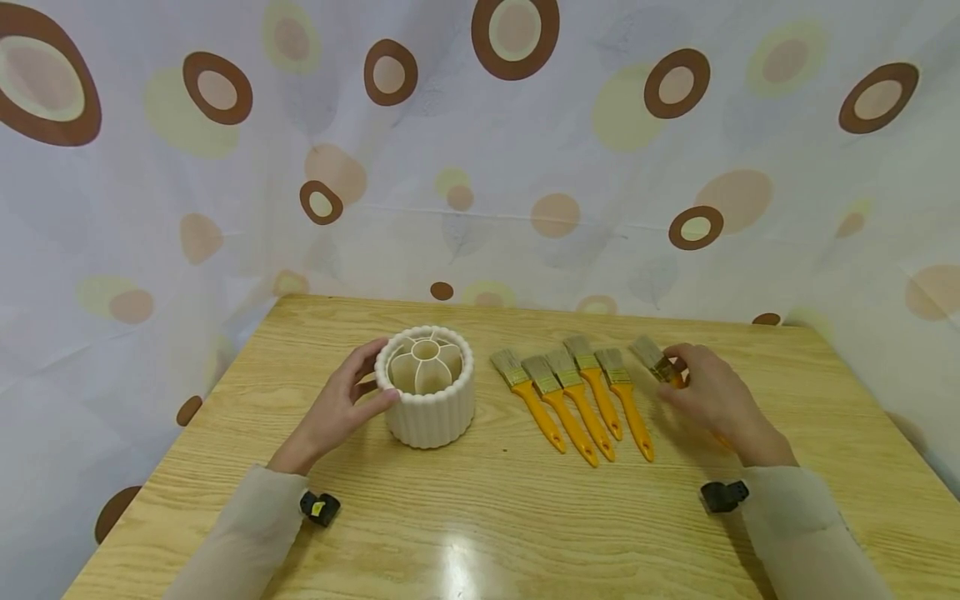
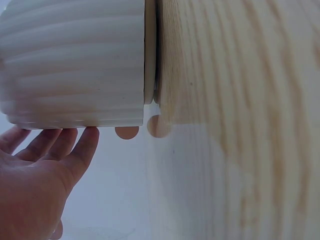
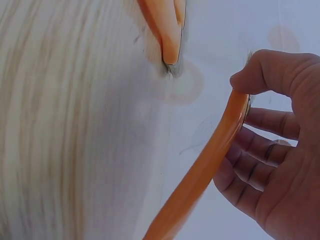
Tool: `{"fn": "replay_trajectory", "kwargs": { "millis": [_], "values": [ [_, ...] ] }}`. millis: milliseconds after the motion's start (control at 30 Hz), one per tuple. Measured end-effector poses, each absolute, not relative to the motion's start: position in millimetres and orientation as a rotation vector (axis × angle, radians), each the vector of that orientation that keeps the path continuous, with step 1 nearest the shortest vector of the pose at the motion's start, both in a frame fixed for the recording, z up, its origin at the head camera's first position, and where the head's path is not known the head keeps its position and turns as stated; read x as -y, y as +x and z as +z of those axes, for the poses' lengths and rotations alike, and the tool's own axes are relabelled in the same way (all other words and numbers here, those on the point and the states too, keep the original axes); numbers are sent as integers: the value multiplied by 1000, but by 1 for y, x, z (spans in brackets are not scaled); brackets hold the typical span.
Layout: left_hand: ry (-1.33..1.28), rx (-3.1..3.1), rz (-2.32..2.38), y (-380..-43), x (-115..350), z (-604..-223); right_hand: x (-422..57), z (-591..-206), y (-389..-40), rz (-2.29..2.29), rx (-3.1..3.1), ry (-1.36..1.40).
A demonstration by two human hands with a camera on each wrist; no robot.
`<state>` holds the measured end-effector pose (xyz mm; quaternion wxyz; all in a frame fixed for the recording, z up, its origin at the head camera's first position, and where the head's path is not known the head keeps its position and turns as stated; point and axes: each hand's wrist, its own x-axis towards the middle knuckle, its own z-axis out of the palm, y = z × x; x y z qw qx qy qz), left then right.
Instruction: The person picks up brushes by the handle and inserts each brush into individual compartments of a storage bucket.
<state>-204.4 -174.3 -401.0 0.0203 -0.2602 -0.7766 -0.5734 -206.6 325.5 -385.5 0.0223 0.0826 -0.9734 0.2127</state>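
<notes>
A: What does the right hand hold?
B: It pinches a brush by the orange handle, thumb on one side and fingers on the other. The brush lies at the far right of the worktop, with its bristles pointing away from the person.

A: And beside it?
B: Just left of it, five more brushes lie in a row, near each other, handles toward the person.

A: The left hand?
B: It is spread and relaxed. Its fingertips touch the left wall of the white ribbed holder. The holder stands upright, between this hand and the row of brushes.
</notes>
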Motion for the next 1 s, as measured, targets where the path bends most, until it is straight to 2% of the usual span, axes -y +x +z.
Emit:
{"fn": "replay_trajectory", "kwargs": {
  "millis": [1000],
  "values": [
    [-828, 2404, -1777, -207, 176, -404, -292, -380, -204, 694, 2917, 393]
  ]
}}
